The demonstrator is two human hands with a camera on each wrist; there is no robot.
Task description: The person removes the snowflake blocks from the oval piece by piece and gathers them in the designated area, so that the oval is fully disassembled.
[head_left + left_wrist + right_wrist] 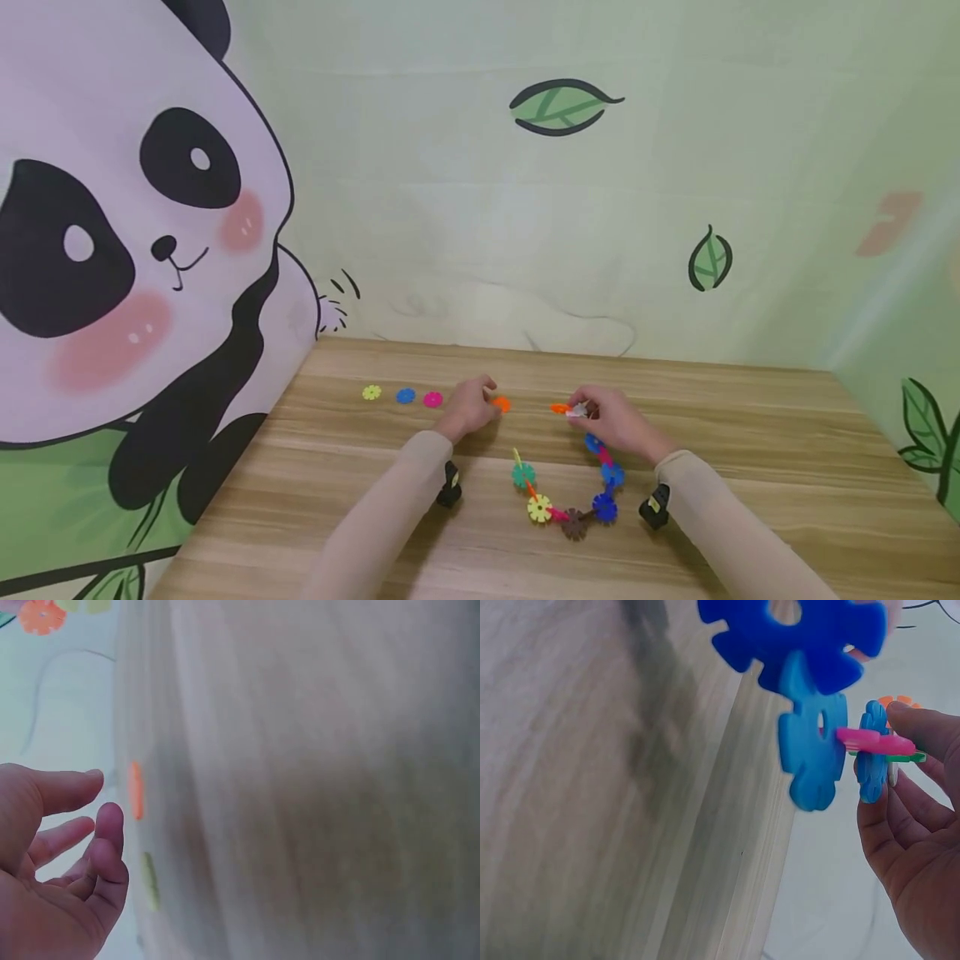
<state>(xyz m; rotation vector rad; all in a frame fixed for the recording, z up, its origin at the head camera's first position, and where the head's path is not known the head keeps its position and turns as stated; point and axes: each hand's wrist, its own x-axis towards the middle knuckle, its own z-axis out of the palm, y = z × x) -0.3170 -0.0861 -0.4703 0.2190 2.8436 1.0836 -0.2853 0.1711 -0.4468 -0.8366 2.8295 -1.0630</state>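
My right hand (615, 419) pinches the end of a chain of interlocking plastic snowflake discs (604, 508). Close to those fingertips an orange disc (559, 408) sticks out beside a white disc (576, 411). In the right wrist view, a light blue disc (872, 750) and a pink disc (877, 741) join near the thumb. The chain curves round to a green disc (523, 475) with a yellow one on edge at its far end. My left hand (471, 406) holds nothing, its fingers loosely bent next to a loose orange disc (136, 790) on the table.
Left of my left hand, pink (432, 400), blue (406, 396) and yellow (371, 392) discs lie in a row on the wooden table (337, 483). A wall (420, 167) with printed leaves rises behind its back edge. A panda picture covers the left side.
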